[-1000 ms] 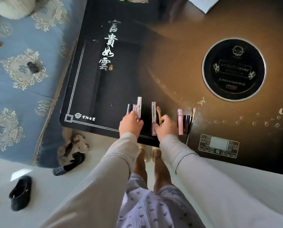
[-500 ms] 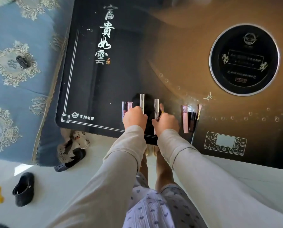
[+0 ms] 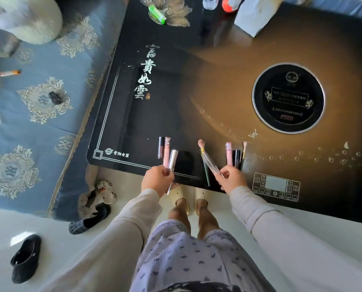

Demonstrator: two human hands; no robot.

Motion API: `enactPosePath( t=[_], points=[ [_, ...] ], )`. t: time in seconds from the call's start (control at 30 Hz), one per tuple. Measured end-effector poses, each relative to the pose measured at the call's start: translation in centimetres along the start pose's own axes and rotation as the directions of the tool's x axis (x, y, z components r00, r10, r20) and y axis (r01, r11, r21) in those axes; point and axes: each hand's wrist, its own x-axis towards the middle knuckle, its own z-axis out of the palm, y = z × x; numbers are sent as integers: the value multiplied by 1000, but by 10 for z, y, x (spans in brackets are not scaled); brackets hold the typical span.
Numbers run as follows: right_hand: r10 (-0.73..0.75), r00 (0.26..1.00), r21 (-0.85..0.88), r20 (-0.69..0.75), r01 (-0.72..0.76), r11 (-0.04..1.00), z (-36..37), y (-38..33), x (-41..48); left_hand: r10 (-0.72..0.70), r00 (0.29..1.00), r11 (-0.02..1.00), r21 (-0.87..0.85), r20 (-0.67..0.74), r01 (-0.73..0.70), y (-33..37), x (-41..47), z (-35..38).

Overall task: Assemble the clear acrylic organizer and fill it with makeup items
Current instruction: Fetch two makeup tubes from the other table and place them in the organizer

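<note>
Makeup tubes: my left hand [image 3: 158, 179] pinches silvery tube [image 3: 172, 163], right hand [image 3: 231, 178] pinches clear tube [image 3: 210, 165] (both tilted), above table [image 3: 218, 91] edge.

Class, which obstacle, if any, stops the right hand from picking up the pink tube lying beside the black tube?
Probably not freely: the right hand already grips a clear tube. The pink tube lies just ahead of it, uncovered.

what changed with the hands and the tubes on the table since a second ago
Both hands lifted and drew apart. The left hand now holds a clear silvery tube up off the table; the right hand holds another clear tube, tilted. The green-handled brush now lies uncovered. The pink tubes at left and the pink tube, black tube and small brush at right stayed put.
</note>
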Motion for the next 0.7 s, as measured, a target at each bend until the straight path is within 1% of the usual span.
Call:
enactPosePath(
  t=[0.07, 0.17, 0.3, 0.4, 0.47, 0.57, 0.7],
  points=[
    [61, 995, 89, 78, -68, 994, -11, 18, -12, -27, 999, 999, -28, 30, 28, -15, -19, -2],
    [88, 985, 86, 149, -102, 991, -25, 46, -31, -55, 996, 998, -9, 72, 55, -39, -44, -2],
    [120, 983, 99, 136, -134, 986, -33, 86, -46, -102, 989, 995, 3, 109, 102, -68, -72, 6],
    [155, 978, 106, 140, -170, 980, -35, 107, -49, -147, 984, 989, -5, 97, 148, -78, -87, 14],
    [175, 972, 62, 159, -186, 981, -35, 115, -47, -166, 983, 986, -14, 81, 168, -80, -95, 19],
    [159, 968, -24, 192, -157, 987, -37, 123, -39, -164, 984, 985, -48, 69, 167, -80, -101, 29],
    [154, 973, -2, 174, -156, 988, -49, 126, -36, -157, 985, 986, -46, 74, 160, -79, -102, 43]
  ],
)
